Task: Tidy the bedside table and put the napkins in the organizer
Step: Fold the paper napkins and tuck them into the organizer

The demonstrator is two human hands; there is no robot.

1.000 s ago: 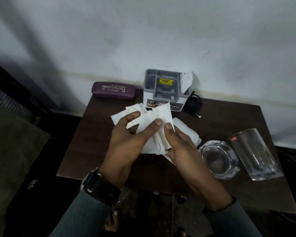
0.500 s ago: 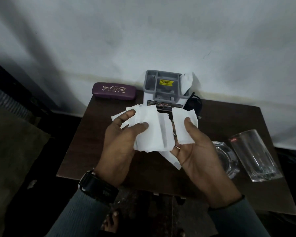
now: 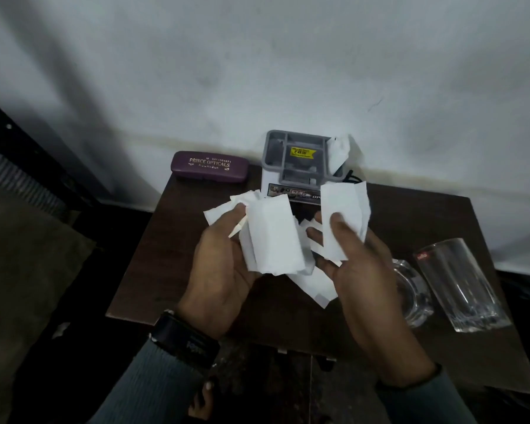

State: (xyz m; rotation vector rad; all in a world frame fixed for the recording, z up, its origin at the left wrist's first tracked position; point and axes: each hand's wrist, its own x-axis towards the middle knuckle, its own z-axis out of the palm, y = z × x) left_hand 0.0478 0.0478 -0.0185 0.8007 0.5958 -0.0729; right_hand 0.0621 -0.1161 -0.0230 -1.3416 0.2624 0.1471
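My left hand [image 3: 221, 264] holds a stack of white napkins [image 3: 273, 237] above the dark wooden bedside table [image 3: 172, 240]. My right hand [image 3: 358, 270] pinches a separate folded napkin [image 3: 340, 209] under its thumb, just right of the stack. One more napkin [image 3: 315, 286] lies on the table beneath the hands. The grey organizer [image 3: 297, 160] stands at the table's back edge against the wall, with a white napkin [image 3: 338, 149] sticking out of its right compartment.
A purple glasses case [image 3: 208, 166] lies at the back left. A glass ashtray [image 3: 410, 292] and a clear drinking glass [image 3: 459, 283] sit at the right. A black cable [image 3: 354, 177] lies behind the organizer. Dark bedding [image 3: 22, 255] is on the left.
My right hand has pulled one napkin off the stack and moved it up and to the right. The left hand keeps hold of the remaining stack.
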